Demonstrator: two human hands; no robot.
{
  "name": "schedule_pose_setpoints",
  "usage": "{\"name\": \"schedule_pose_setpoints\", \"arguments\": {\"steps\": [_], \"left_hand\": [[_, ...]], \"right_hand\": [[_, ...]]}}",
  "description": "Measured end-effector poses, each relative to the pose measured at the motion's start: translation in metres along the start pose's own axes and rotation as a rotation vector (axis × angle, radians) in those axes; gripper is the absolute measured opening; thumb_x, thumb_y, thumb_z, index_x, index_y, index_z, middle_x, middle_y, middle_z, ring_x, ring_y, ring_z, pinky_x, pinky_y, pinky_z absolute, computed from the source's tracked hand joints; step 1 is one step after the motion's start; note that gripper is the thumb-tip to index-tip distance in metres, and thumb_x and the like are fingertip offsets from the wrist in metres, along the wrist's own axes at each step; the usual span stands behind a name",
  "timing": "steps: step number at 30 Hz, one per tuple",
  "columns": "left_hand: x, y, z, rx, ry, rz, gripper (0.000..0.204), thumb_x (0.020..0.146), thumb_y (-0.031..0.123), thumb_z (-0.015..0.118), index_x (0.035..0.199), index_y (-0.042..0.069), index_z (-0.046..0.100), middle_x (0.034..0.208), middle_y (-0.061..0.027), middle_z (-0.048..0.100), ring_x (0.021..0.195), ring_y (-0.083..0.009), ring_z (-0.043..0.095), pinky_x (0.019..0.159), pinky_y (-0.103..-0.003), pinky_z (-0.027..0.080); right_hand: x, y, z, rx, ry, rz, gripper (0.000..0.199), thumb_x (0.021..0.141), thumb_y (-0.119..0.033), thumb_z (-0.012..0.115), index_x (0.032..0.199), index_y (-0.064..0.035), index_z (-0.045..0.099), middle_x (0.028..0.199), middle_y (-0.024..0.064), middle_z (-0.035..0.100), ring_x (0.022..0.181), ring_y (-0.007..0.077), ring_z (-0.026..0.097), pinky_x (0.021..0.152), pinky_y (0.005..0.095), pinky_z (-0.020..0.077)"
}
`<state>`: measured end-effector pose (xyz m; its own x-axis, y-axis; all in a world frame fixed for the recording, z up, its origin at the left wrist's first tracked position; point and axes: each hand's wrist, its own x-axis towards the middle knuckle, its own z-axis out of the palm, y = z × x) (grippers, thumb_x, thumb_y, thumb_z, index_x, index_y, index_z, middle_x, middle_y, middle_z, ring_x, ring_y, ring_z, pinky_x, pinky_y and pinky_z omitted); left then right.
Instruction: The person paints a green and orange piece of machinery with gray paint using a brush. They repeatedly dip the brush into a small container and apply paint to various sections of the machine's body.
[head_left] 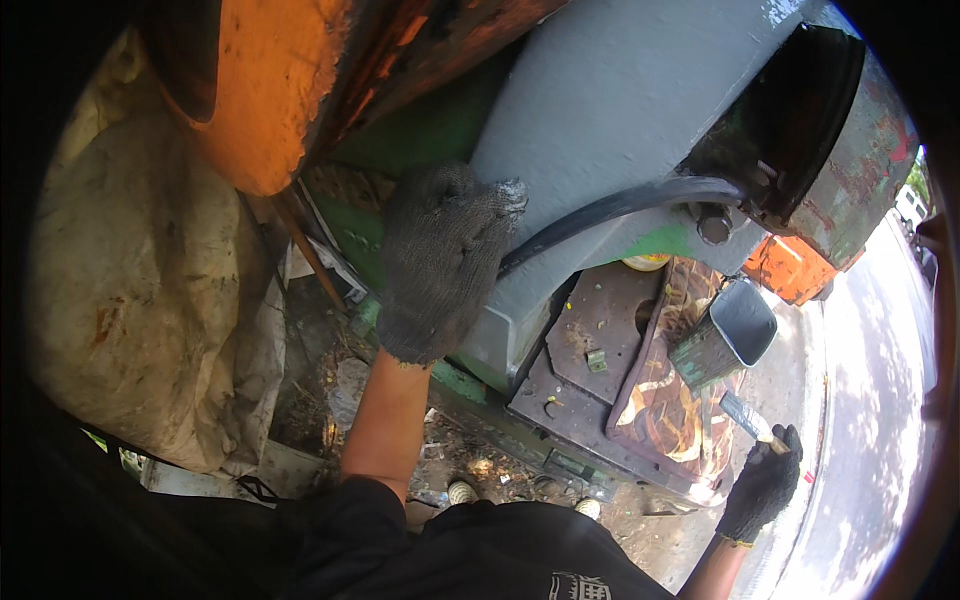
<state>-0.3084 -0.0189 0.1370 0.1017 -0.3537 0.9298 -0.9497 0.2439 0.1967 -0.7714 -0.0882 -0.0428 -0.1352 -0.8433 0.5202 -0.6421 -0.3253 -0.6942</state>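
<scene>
My left hand [445, 265], in a dark knitted glove with grey paint on one fingertip, is closed beside the grey-painted metal panel [610, 95]. A black hose [620, 205] runs across the panel and disappears under this hand, which seems to grip it; the palm side is hidden. At the lower right, my right hand [765, 490], gloved too, grips a paintbrush [745, 415] by its handle, its bristles coated grey. Just above the brush, an open square container [740, 325] with grey paint on its inside stands tilted on a brown patterned mat [675, 400].
Rusty orange metal [265, 95] overhangs the upper left. A dirty, pale, bulging sack [140, 290] fills the left side. Dark metal plates [590, 345] lie below the panel, and an orange block [790, 268] is at the right. Debris covers the ground by my shoes.
</scene>
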Motion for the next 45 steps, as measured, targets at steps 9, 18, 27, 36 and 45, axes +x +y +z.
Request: {"name": "schedule_pose_setpoints", "arguments": {"steps": [9, 18, 27, 36, 45], "left_hand": [[-0.001, 0.003, -0.009, 0.103, -0.092, 0.087, 0.018, 0.080, 0.013, 0.075, 0.097, 0.008, 0.074, 0.083, -0.0122, 0.061, 0.073, -0.0327, 0.059, 0.068, -0.045, 0.048], [-0.004, 0.001, -0.009, 0.096, 0.004, 0.081, 0.011, 0.087, 0.010, 0.070, 0.095, 0.002, 0.071, 0.084, -0.0146, 0.061, 0.076, -0.0289, 0.058, 0.071, -0.041, 0.048], [0.009, 0.008, -0.002, 0.137, 0.024, 0.146, 0.009, 0.088, 0.008, 0.070, 0.093, 0.002, 0.069, 0.083, -0.0127, 0.059, 0.076, -0.0284, 0.057, 0.069, -0.040, 0.047], [0.019, 0.010, 0.000, 0.133, 0.074, 0.084, 0.014, 0.085, 0.012, 0.070, 0.098, 0.009, 0.071, 0.091, -0.0133, 0.064, 0.084, -0.0322, 0.062, 0.074, -0.046, 0.048], [0.012, 0.013, -0.007, 0.126, -0.075, 0.170, 0.016, 0.078, 0.010, 0.072, 0.094, 0.007, 0.071, 0.083, -0.0123, 0.060, 0.077, -0.0319, 0.061, 0.068, -0.044, 0.049]], "right_hand": [[-0.002, -0.011, -0.001, 0.103, 0.059, 0.017, 0.039, 0.102, -0.021, 0.052, 0.134, 0.0000, 0.053, 0.134, 0.0164, 0.059, 0.124, 0.0250, 0.058, 0.097, 0.0329, 0.0501], [0.001, -0.008, 0.004, 0.130, 0.008, 0.066, 0.046, 0.110, -0.025, 0.037, 0.146, 0.0031, 0.043, 0.141, 0.0185, 0.053, 0.130, 0.0241, 0.053, 0.102, 0.0317, 0.0477], [0.001, -0.014, 0.001, -0.008, -0.032, 0.043, 0.050, 0.110, -0.030, 0.039, 0.147, 0.0037, 0.041, 0.144, 0.0184, 0.051, 0.133, 0.0242, 0.050, 0.101, 0.0313, 0.0474], [0.003, -0.015, 0.005, 0.136, 0.025, 0.091, 0.041, 0.103, -0.022, 0.048, 0.137, 0.0013, 0.050, 0.139, 0.0154, 0.056, 0.128, 0.0243, 0.054, 0.100, 0.0327, 0.0475], [0.008, -0.017, 0.013, 0.291, 0.125, 0.088, 0.029, 0.095, -0.012, 0.060, 0.121, -0.0004, 0.064, 0.134, 0.0122, 0.062, 0.119, 0.0273, 0.062, 0.098, 0.0362, 0.0501]]}}
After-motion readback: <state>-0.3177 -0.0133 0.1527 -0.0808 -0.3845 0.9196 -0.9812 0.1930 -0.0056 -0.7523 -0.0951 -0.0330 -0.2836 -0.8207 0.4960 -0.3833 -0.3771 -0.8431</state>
